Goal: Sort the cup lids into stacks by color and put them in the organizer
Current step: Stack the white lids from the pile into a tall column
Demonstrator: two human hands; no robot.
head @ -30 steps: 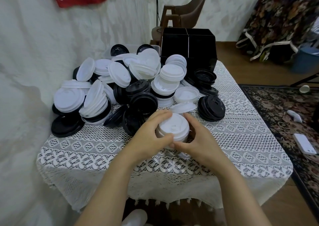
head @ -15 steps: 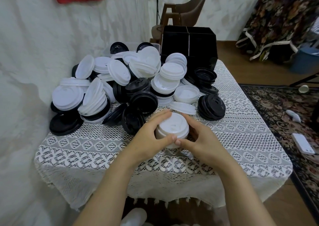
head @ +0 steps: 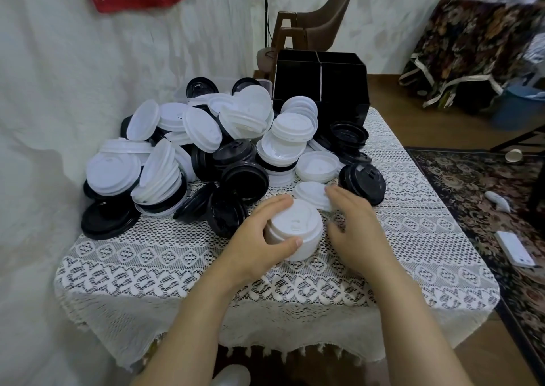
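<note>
A stack of white lids (head: 295, 229) stands on the lace tablecloth (head: 165, 256) near the table's middle. My left hand (head: 259, 238) grips the stack, thumb on its front and fingers behind. Just right of the stack, my right hand (head: 354, 223) hovers with relaxed fingers, their tips reaching a single white lid (head: 309, 192) lying behind the stack. Behind lies a big mixed pile of white and black lids (head: 206, 149). At the back of the table, the black organizer (head: 321, 84) has divided compartments.
A stack of black lids (head: 362, 182) sits right of the pile. A wall runs along the table's left side. A brown chair (head: 318, 25) stands behind the table. On the right a patterned rug (head: 486, 202) bears a white box and small items.
My right hand has let go of the white stack and moved right and back toward the single white lid. The left hand keeps its grip on the stack.
</note>
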